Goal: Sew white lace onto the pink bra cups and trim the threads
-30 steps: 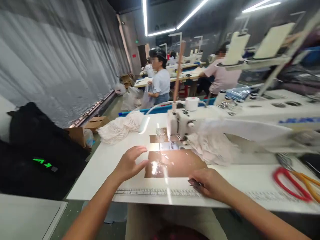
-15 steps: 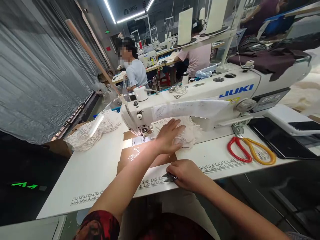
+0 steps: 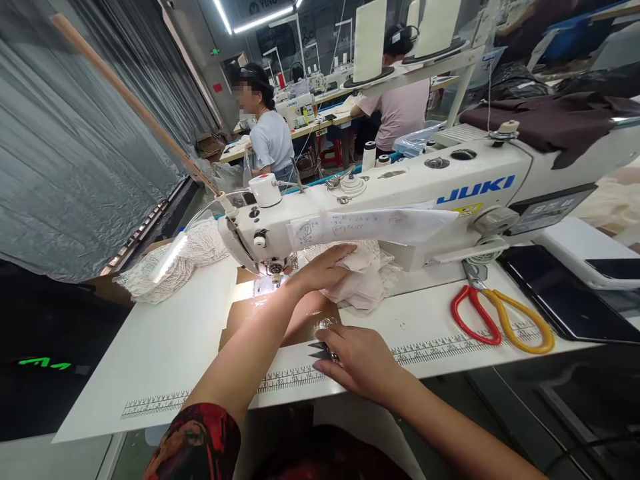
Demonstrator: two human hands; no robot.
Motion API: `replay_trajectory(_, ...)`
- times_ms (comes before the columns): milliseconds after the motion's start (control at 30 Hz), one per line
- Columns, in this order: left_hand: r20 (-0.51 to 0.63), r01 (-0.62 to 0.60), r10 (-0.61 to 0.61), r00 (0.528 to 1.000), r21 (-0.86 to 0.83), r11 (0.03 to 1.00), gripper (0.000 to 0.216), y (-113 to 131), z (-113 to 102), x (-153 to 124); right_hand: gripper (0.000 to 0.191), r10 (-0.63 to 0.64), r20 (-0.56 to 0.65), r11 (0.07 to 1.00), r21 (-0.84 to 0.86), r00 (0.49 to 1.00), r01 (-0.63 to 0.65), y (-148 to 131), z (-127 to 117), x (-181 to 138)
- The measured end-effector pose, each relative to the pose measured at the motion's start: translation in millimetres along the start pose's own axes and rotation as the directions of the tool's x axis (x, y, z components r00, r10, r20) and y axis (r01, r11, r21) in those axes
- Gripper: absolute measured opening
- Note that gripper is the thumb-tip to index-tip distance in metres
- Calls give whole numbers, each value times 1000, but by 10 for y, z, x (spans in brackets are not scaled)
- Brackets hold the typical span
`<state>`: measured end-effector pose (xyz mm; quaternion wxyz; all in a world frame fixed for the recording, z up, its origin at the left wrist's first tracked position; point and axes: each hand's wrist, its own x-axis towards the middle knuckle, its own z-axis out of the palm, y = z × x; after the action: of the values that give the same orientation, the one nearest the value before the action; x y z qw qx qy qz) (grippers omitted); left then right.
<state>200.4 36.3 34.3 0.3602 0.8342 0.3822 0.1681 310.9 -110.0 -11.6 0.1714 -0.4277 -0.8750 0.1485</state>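
My left hand (image 3: 324,270) reaches across to a loose pile of pale lace-edged fabric pieces (image 3: 363,277) beside the sewing machine (image 3: 380,193). Its fingers are stretched out over the near side of the pile; the thumb is mostly hidden. Close to the table's front edge, my right hand (image 3: 363,360) is closed around small thread snips (image 3: 320,351), their dark blades parted and pointing left. Under my left forearm lies a brown sheet (image 3: 295,320) with a shiny clear film. The lit needle area (image 3: 274,279) is just left of my left wrist.
Scissors with red and yellow handles (image 3: 500,317) lie on the right beside a black phone-like slab (image 3: 560,293). A lace bundle (image 3: 170,263) sits at the table's left. A printed ruler (image 3: 425,352) runs along the front edge. Two people (image 3: 273,140) sit beyond the machine.
The left hand's spread fingers have drawn together over the fabric pile. My right hand has shifted slightly left, and the snips' blades now show parted. The view has turned a little.
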Motion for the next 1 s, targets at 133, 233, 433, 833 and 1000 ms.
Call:
replay_trajectory(133, -41, 43, -47, 998, -106, 993, 43, 3, -46, -69, 57, 122, -79, 987, -96, 989, -130, 2, 68, 35)
replay_trajectory(233, -82, 41, -49, 995, -92, 995, 44, -27, -37, -93, 61, 241, -120, 956, -140, 963, -256, 24, 76, 101)
replay_trajectory(433, -260, -286, 338, 904, 218, 933, 41, -105, 6, -133, 62, 391, -70, 889, -228, 918, -397, 49, 12, 238)
replay_trajectory(833, -314, -485, 741, 593, 596, 641, 24, 45, 55, -488, 41, 464, -113, 854, -205, 878, -478, 14, 10, 257)
replay_trajectory(1000, -393, -582, 732, 556, 445, 681, 21, 419, -67, -1236, 35, 355, -175, 908, -171, 918, -383, 48, 57, 202)
